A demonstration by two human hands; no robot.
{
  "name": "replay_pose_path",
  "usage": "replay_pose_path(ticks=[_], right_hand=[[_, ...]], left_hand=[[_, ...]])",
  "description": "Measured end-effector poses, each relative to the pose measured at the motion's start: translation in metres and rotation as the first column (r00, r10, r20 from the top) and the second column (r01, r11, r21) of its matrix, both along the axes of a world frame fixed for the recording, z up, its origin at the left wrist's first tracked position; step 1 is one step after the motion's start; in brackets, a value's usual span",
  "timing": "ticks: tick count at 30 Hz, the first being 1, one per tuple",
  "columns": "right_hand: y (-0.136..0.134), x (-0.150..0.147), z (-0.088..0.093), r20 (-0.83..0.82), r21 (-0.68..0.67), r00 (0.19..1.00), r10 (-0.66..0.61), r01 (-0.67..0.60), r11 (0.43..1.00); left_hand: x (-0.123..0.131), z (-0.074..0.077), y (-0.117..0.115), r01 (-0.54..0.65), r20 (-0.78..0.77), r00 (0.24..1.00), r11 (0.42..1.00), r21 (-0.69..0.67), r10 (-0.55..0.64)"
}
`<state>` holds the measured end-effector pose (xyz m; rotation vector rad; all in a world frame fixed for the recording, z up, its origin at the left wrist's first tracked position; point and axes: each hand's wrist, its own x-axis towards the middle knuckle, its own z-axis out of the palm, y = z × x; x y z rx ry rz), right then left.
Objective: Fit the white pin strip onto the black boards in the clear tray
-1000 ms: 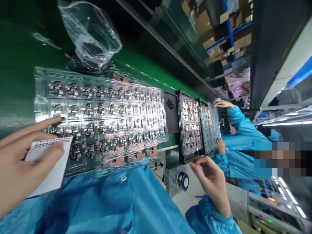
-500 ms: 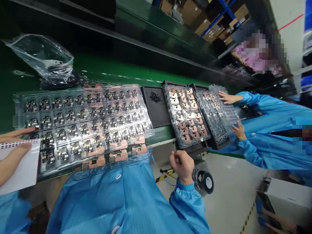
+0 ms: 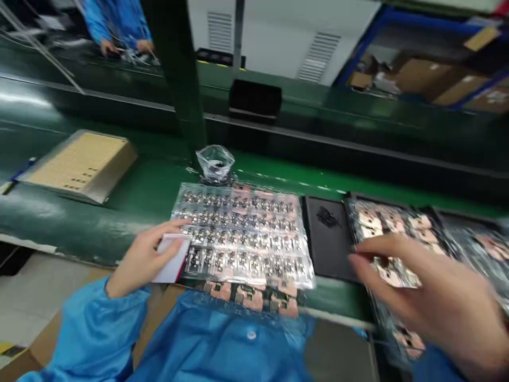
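My left hand [image 3: 145, 260] pinches a white card [image 3: 173, 259] with a red edge, and its fingertips rest on the near left corner of a transparent blister tray [image 3: 242, 233]. That tray holds rows of dark circuit modules, with copper-coloured pieces along its near edge. My right hand [image 3: 429, 292] hovers with spread fingers, blurred, over a second transparent tray of copper-coloured parts [image 3: 397, 228]. It hides much of that tray. Between the trays lies a black mat [image 3: 328, 249] with a small dark heap on it [image 3: 328, 216].
A knotted plastic bag [image 3: 214, 163] sits behind the blister tray on the green workbench [image 3: 131, 170]. A cardboard sheet [image 3: 79, 165] lies at the left. A dark pillar [image 3: 177, 69] rises behind the bench, and a person in a blue smock [image 3: 117, 26] works farther back.
The view has swung from a steep tilt to nearly level. My right hand has gone from a loose fist near a tape reel to spread fingers over the copper parts. My left hand still holds the card.
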<state>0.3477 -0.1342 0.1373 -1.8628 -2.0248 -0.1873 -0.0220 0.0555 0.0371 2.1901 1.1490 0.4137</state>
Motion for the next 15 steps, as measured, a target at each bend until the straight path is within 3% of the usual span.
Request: replay_pose_path(ticks=[1, 2, 4, 8, 15], right_hand=[[0.027, -0.016, 0.001, -0.031, -0.055, 0.981, 0.193, -0.195, 0.979], [0.050, -0.031, 0.001, -0.067, -0.092, 0.951, 0.303, -0.308, 0.947], [0.083, -0.056, -0.005, -0.160, -0.214, 0.903, 0.399, -0.426, 0.879], [0.112, -0.073, -0.027, -0.421, -0.259, 0.822, 0.383, -0.513, 0.818], [0.122, -0.065, -0.047, -0.568, -0.138, 0.759, 0.319, -0.470, 0.872]], left_hand=[[0.007, 0.004, -0.002, 0.023, 0.043, 0.999, 1.000, -0.007, -0.023], [0.015, 0.008, -0.004, 0.084, 0.108, 0.991, 0.996, -0.031, -0.081], [0.030, 0.014, -0.008, 0.216, 0.213, 0.955, 0.976, -0.020, -0.207], [0.063, 0.023, -0.007, 0.349, 0.313, 0.886, 0.937, 0.037, -0.342], [0.093, 0.022, 0.006, 0.347, 0.309, 0.904, 0.929, -0.126, -0.296]])
